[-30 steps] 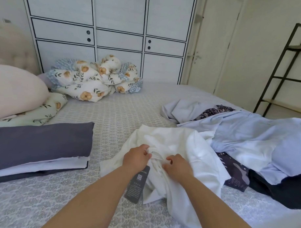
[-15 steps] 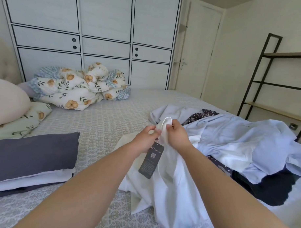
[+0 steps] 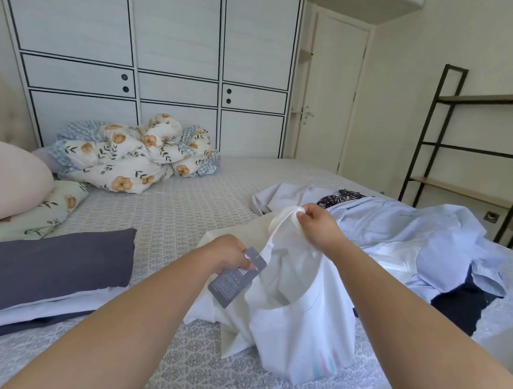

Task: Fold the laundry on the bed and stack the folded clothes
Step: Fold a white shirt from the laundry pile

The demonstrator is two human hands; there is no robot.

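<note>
Since the earlier frames, both hands have been drawn apart along the neckline of the white T-shirt (image 3: 300, 326), which has been lifted off the bed (image 3: 173, 209) at its top edge. Half a second ago the collar was pinched by both hands at nearly one spot; now the left hand (image 3: 233, 251) is lower and nearer the body, while the right hand (image 3: 316, 225) is raised and further out, so the neck opening is stretched into a loop between them. The collar is pinched by the right hand's fingertips. The left hand is curled round the shirt's edge close to the grey hang tag (image 3: 235, 278), which dangles below it; whether the tag itself is gripped cannot be told. The lower part of the shirt is left bunched on the patterned bedsheet.

From this it is judged that the garment is being opened out and oriented, and no fold has yet been made. Spreading it flat is probably needed next.

A stack of folded clothes (image 3: 54, 277), dark grey over white, is seen on the left of the bed, well apart from the shirt. An unfolded pile (image 3: 422, 238) of pale blue, dark patterned and navy garments lies to the right, just beside the shirt. A floral duvet (image 3: 128, 158) is heaped at the far side.
</note>
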